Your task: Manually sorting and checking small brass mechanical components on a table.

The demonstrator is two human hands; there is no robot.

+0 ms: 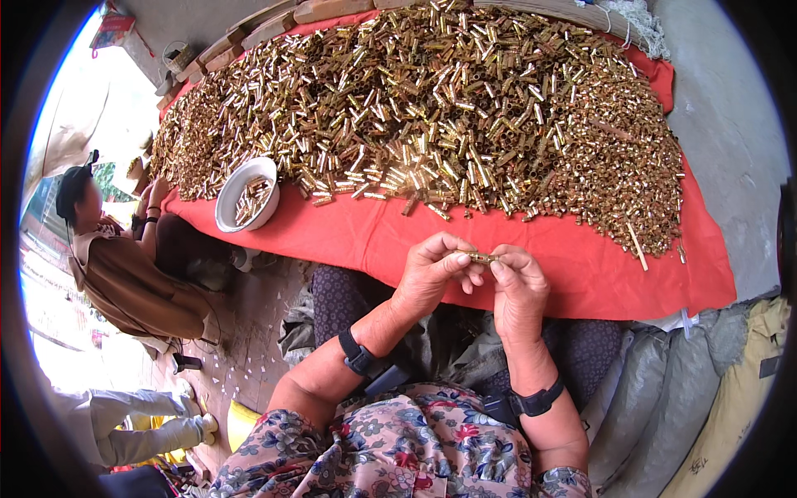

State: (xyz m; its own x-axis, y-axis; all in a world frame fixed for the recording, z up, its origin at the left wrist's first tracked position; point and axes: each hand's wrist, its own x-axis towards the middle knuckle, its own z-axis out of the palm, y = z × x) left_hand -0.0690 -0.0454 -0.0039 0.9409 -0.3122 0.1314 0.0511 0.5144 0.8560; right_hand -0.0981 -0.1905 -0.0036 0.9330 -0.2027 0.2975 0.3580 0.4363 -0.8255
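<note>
Between my two hands I hold a small gold-coloured metal tube (479, 257), roughly level, just above the near edge of a red cloth (357, 228). My left hand (432, 272) pinches one end between thumb and fingers. The thumb and fingertips of my right hand (521, 292) close on the other end. Beyond them spreads a wide heap of similar gold tubes (398, 108). Shorter gold pieces (618, 178) fill its right side. To the left, a white bowl (264, 168) stands on the cloth with several tubes in it.
A thin wooden stick (637, 247) lies at the heap's lower right. Bricks (324, 9) line the far edge. At the left, a person in brown (141, 278) sits by the heap; another person's pale trousers (137, 423) show below. Filled sacks (672, 398) stand at the right.
</note>
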